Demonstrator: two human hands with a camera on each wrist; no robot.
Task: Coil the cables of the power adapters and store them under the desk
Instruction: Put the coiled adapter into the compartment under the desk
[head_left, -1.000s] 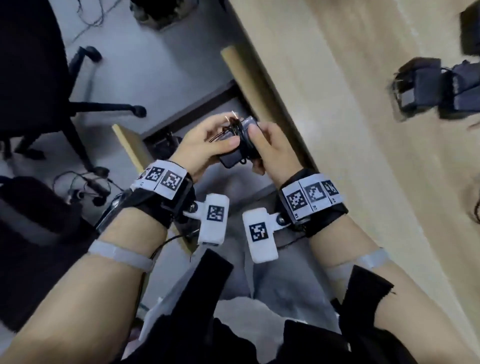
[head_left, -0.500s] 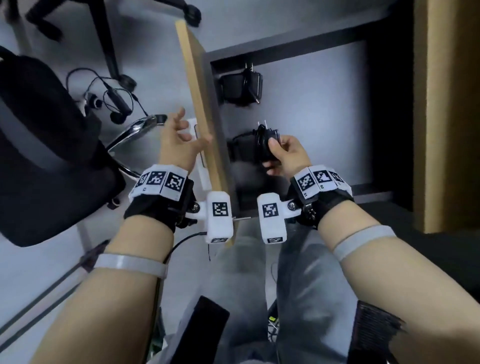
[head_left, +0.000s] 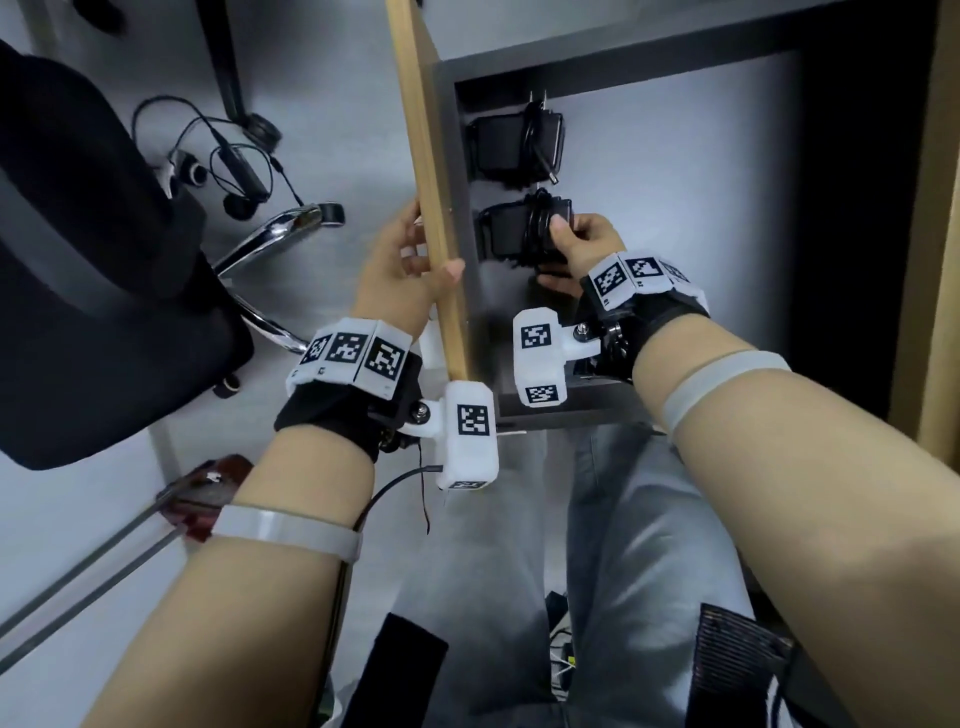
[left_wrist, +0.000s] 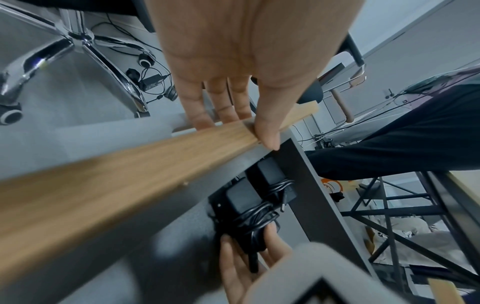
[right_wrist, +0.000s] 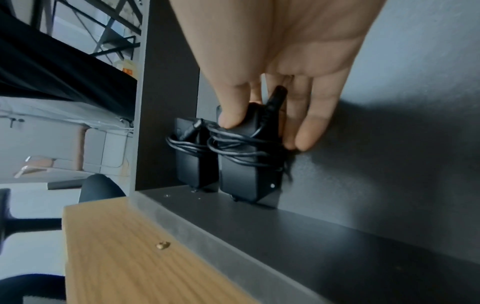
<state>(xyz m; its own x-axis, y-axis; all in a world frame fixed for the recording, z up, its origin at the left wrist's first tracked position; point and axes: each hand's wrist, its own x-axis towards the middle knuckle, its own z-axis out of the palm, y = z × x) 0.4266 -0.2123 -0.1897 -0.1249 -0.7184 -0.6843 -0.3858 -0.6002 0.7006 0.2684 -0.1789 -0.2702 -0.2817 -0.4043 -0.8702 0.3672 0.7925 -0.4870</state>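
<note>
Right hand (head_left: 582, 244) pinches the coiled adapter (head_left: 524, 234) inside the cabinet, just beside a second adapter (head_left: 514, 143) farther in. Left hand (head_left: 400, 270) grips the wooden door edge (head_left: 431, 208). Best to seat it upright, cord snug, before letting go.

Right hand (right_wrist: 275, 78) grips coiled adapter (right_wrist: 246, 162) beside second adapter (right_wrist: 193, 164).

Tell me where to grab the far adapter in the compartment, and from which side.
Pinch the far adapter across its cable-wrapped end, coming in from the open right side, as the right hand grips the near adapter. The wooden panel blocks its left, and the coils probably give grip.
</note>
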